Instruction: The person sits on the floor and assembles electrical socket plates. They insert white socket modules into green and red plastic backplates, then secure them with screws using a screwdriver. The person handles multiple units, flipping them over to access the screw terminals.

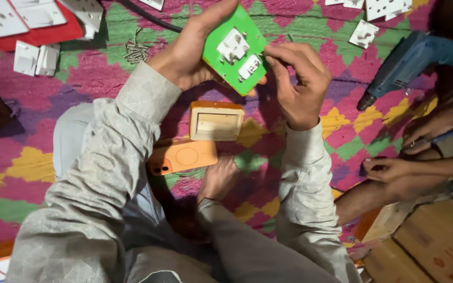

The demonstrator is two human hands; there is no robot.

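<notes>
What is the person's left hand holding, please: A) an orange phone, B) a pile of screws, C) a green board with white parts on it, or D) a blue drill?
C: the left hand grips the green board from behind, while the right hand touches one white part on it; the blue drill, orange phone and screws lie on the mat.

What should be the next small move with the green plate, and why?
Probably press the lower white switch module flush into the green plate. The left hand holds the plate tilted, and the right hand fingers already touch that module.
</notes>
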